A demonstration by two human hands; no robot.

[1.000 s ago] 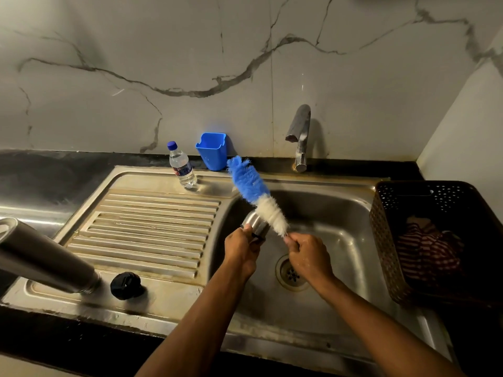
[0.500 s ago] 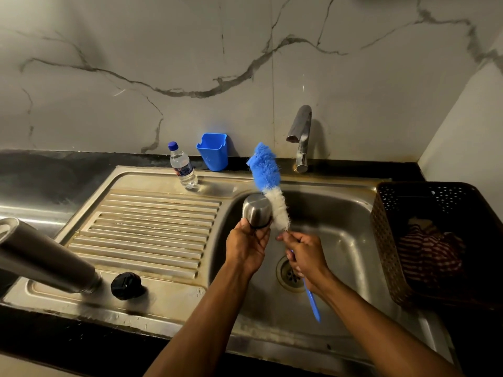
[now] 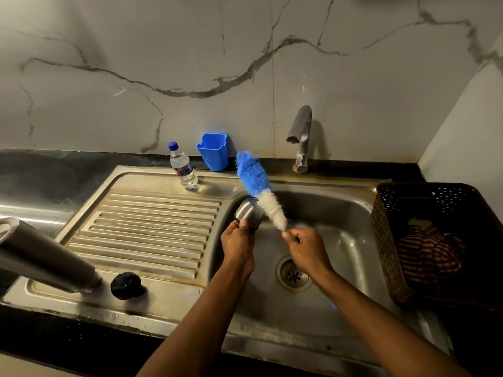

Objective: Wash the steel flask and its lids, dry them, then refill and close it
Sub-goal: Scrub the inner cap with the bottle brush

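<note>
Over the sink basin (image 3: 345,213), my left hand (image 3: 237,244) grips a small steel lid (image 3: 247,212) from below. My right hand (image 3: 306,247) holds a bottle brush (image 3: 261,187) by its handle; the blue and white bristles lean against the lid's right side. The steel flask (image 3: 40,257) stands on the draining board's near left corner, its mouth pointing toward the camera. A black inner lid (image 3: 125,285) lies beside it on the board.
A small water bottle (image 3: 183,165) and a blue plastic cup (image 3: 212,151) stand at the sink's back rim. The tap (image 3: 300,137) is behind the basin. A dark woven basket (image 3: 435,240) with a striped cloth sits on the right. The drain (image 3: 292,274) is below my hands.
The brush swung from leaning left to upright and back to leaning left against the lid. My left hand turned the lid slightly.
</note>
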